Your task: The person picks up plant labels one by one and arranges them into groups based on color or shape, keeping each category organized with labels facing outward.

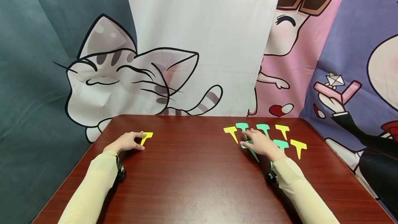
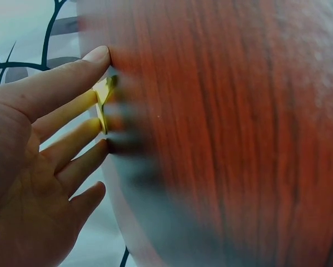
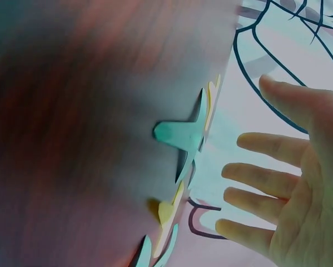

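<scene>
In the head view my left hand [image 1: 127, 142] is at the left of the table, beside a yellow T-shaped plant label [image 1: 147, 135]. The left wrist view shows its fingertips touching or very near that yellow label [image 2: 103, 100], with the thumb a little apart from it. My right hand [image 1: 261, 144] hovers over several green and yellow T-shaped labels at the right. Partly under it lies a green label [image 1: 253, 155]. Seen from the right wrist, that hand [image 3: 288, 183] has spread fingers and holds nothing; a green label [image 3: 180, 134] is apart from them.
Around my right hand lie yellow labels [image 1: 230, 131] and green labels [image 1: 263, 128], with another yellow label [image 1: 299, 146] furthest right. All rest on a dark red wooden table [image 1: 186, 182]. A cartoon-printed cloth [image 1: 199, 20] hangs behind the back edge.
</scene>
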Available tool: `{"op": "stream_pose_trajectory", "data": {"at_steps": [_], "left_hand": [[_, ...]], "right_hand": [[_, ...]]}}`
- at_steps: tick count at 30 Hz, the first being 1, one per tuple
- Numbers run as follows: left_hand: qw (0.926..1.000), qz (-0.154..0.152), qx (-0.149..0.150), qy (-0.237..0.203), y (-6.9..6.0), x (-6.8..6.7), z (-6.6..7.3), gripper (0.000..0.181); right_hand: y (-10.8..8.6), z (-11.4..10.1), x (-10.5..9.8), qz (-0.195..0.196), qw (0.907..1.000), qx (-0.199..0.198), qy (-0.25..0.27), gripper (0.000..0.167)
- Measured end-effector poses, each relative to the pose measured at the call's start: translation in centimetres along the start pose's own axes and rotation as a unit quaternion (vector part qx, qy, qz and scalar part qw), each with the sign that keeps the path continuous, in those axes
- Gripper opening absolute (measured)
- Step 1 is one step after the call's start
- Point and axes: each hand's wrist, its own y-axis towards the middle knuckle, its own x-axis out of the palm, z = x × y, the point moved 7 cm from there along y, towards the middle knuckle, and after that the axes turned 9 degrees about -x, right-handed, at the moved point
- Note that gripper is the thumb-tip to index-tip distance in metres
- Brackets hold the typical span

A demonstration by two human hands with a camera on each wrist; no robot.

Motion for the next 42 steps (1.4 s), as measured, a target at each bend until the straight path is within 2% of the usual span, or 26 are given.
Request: {"op": "stream_pose_trajectory", "data": {"at_steps": [20, 30, 42], "left_hand": [[1.0, 0.002, 0.005, -0.003, 0.0, 0.1, -0.1, 0.072], [1.0, 0.005, 0.006, -0.006, 0.0, 0.1, -0.2, 0.074], [0.9999, 0.004, 0.006, -0.013, -0.1, 0.1, -0.2, 0.072]], "right_hand": [[3.6, -0.5, 1.0, -0.007, 0.9987, 0.005, -0.051, 0.041], [4.6, -0.1, 1.2, -0.002, 0.9967, 0.039, -0.071, 0.032], [5.5, -1.0, 1.1, -0.002, 0.9938, 0.051, -0.099, 0.023]]}}
